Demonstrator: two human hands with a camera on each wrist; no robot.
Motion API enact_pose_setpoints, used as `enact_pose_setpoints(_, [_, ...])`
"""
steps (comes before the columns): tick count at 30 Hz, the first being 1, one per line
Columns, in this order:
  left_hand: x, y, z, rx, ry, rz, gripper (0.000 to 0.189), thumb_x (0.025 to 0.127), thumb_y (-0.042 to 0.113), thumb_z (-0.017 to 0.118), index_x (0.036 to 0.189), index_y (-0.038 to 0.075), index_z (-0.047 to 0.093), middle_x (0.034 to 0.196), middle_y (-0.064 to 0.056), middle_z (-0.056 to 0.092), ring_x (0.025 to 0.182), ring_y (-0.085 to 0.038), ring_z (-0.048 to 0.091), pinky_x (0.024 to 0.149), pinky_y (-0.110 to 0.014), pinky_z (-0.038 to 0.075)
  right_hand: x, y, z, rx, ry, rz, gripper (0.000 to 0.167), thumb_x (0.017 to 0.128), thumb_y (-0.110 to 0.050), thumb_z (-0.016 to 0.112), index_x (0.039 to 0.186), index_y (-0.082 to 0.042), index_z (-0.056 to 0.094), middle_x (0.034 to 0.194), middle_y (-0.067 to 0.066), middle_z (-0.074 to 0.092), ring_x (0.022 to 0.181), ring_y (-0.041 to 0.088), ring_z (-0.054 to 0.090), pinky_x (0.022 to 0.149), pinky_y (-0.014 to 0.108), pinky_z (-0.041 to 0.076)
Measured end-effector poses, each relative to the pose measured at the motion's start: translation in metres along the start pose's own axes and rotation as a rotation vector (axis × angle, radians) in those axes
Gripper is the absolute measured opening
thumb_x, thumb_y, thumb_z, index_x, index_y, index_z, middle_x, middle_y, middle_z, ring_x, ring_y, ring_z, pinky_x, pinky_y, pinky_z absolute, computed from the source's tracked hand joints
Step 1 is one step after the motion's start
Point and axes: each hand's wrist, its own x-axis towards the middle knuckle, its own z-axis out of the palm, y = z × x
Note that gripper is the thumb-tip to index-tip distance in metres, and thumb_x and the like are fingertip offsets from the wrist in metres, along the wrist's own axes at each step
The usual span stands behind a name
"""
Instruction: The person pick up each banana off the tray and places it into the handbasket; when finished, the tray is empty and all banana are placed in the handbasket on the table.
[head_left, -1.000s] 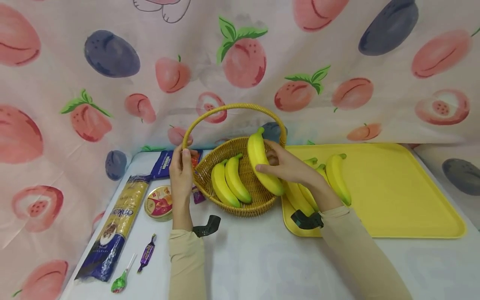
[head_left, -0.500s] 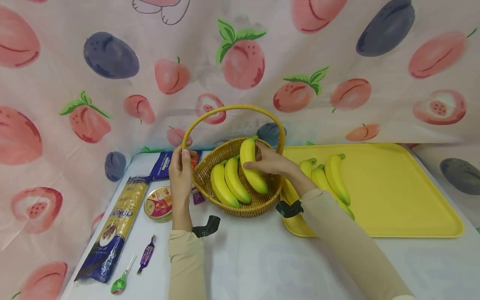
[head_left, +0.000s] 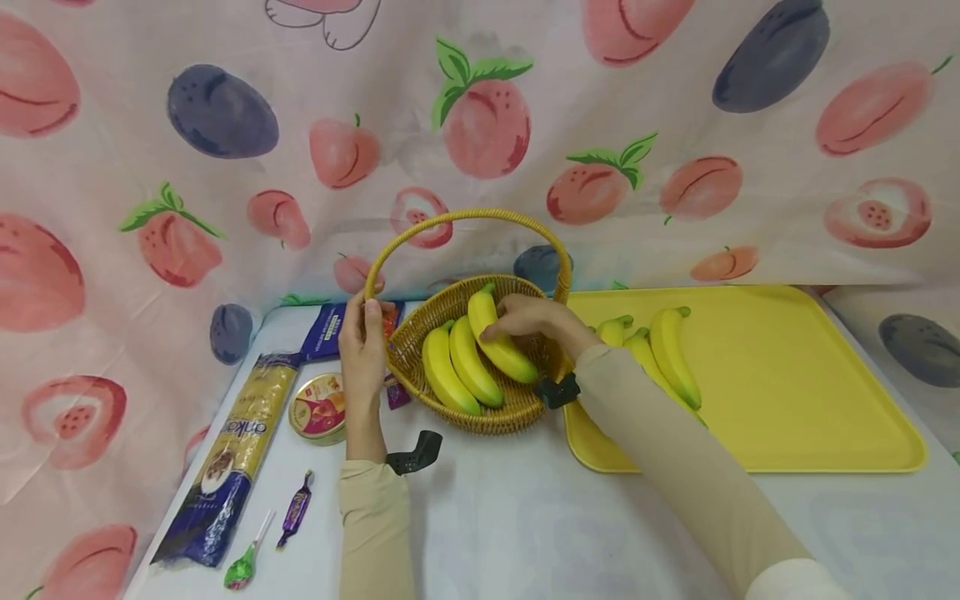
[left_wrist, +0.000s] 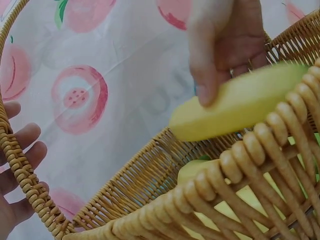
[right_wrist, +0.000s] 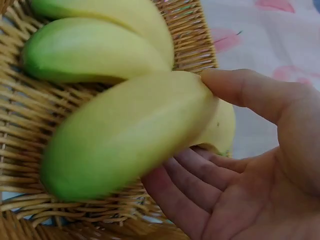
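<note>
On the head feed I have the right hand (head_left: 535, 320) pinching a banana (head_left: 508, 355) over the middle of the wicker basket (head_left: 495, 426), just right of two neighbouring bananas (head_left: 446, 368), stem end far, tip near. The left hand (head_left: 362, 348) holds the foot of the handle (head_left: 480, 213) at the left. If the pinch loosens too soon, I'd expect the banana to roll against its neighbours or the right wall; a tug on the handle could tilt the basket. I'd also watch the right sleeve (head_left: 667, 454): it crosses the yellow tray (head_left: 810, 383), and dropping it could nudge the bananas on the tray (head_left: 677, 354).

My left wrist feed shows the banana slanted above the woven rim, which it could catch if carried too low. The left fingers lie behind the handle; I can't tell how firmly they grip.

On the right wrist feed I see the thumb on one side and fingers beneath. The banana looks plump, smooth and pale yellow, turning bright green towards its blunt tip. Whether its underside touches the weave, I can't tell.
</note>
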Motion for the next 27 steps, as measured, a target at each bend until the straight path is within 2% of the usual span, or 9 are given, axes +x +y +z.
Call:
enact_pose_setpoints(2, [0.000,0.001,0.000,-0.001,-0.003,0.000,0.036,0.103,0.021,0.038,0.132,0.005,0.050,0.108,-0.028,0.055,0.099,-0.023,0.052,0.082,-0.027,0.036,0.002,0.001,0.001,0.032,-0.032,0.029,0.028,0.086,-0.036,0.065,0.080,-0.011,0.053,0.075,-0.001,0.051,0.072,0.015,0.053,0.080,0.036,0.049])
enact_pose_setpoints(4, [0.000,0.002,0.001,0.005,-0.003,0.002,0.035,0.103,0.021,0.038,0.132,0.005,0.050,0.108,-0.027,0.056,0.096,-0.015,0.052,0.081,-0.026,0.036,0.003,0.003,0.002,0.058,-0.057,0.057,0.029,0.086,-0.035,0.064,0.091,-0.008,0.058,0.090,0.003,0.060,0.084,0.018,0.061,0.086,0.037,0.052])
enact_pose_setpoints(9, [0.001,0.003,0.001,0.025,-0.007,0.010,0.035,0.103,0.020,0.037,0.131,0.004,0.051,0.108,-0.028,0.056,0.086,-0.005,0.048,0.073,-0.022,0.034,0.007,0.002,0.003,0.046,-0.074,0.118,0.047,0.085,-0.040,0.065,0.115,-0.005,0.056,0.116,0.009,0.060,0.097,0.021,0.064,0.084,0.035,0.054])
enact_pose_setpoints(12, [0.001,0.003,0.000,0.035,-0.009,0.005,0.035,0.103,0.020,0.037,0.131,0.004,0.051,0.108,-0.027,0.056,0.080,-0.006,0.045,0.068,-0.021,0.033,0.009,-0.002,0.004,0.010,-0.094,0.154,0.053,0.084,-0.041,0.065,0.121,-0.006,0.052,0.117,0.010,0.059,0.097,0.021,0.064,0.083,0.033,0.054])
enact_pose_setpoints(14, [0.001,0.003,0.000,0.027,-0.007,0.001,0.035,0.103,0.020,0.037,0.131,0.005,0.051,0.108,-0.027,0.056,0.084,-0.007,0.047,0.070,-0.022,0.034,0.010,-0.004,0.005,-0.006,-0.107,0.173,0.053,0.085,-0.042,0.064,0.122,-0.006,0.052,0.115,0.010,0.061,0.094,0.020,0.065,0.081,0.031,0.055])
enact_pose_setpoints(18, [0.001,0.002,-0.002,0.009,-0.003,-0.008,0.035,0.103,0.021,0.038,0.131,0.005,0.050,0.108,-0.027,0.056,0.095,-0.022,0.052,0.075,-0.023,0.035,0.014,-0.005,0.009,-0.001,-0.116,0.204,0.057,0.085,-0.043,0.065,0.124,-0.005,0.051,0.109,0.011,0.064,0.088,0.019,0.067,0.078,0.029,0.055])
enact_pose_setpoints(21, [0.001,0.002,-0.002,0.006,-0.005,-0.010,0.035,0.103,0.022,0.038,0.131,0.005,0.050,0.108,-0.027,0.056,0.102,-0.031,0.051,0.080,-0.024,0.036,0.017,-0.003,0.012,0.016,-0.123,0.238,0.073,0.085,-0.045,0.065,0.138,-0.004,0.037,0.110,0.011,0.063,0.088,0.018,0.067,0.078,0.028,0.055])
enact_pose_setpoints(24, [0.001,0.002,-0.002,0.022,-0.007,-0.011,0.035,0.103,0.022,0.037,0.130,0.004,0.050,0.109,-0.026,0.057,0.098,-0.027,0.050,0.078,-0.023,0.036,0.019,0.000,0.013,0.015,-0.126,0.263,0.088,0.086,-0.046,0.063,0.149,-0.004,0.018,0.112,0.011,0.062,0.089,0.018,0.067,0.078,0.028,0.055])
enact_pose_setpoints(27, [0.001,0.002,-0.002,0.035,-0.007,-0.011,0.035,0.103,0.021,0.037,0.130,0.004,0.051,0.108,-0.025,0.057,0.089,-0.020,0.048,0.074,-0.022,0.035,0.020,0.001,0.012,-0.002,-0.129,0.260,0.090,0.089,-0.049,0.057,0.151,-0.005,0.008,0.114,0.013,0.062,0.093,0.020,0.067,0.079,0.029,0.055])
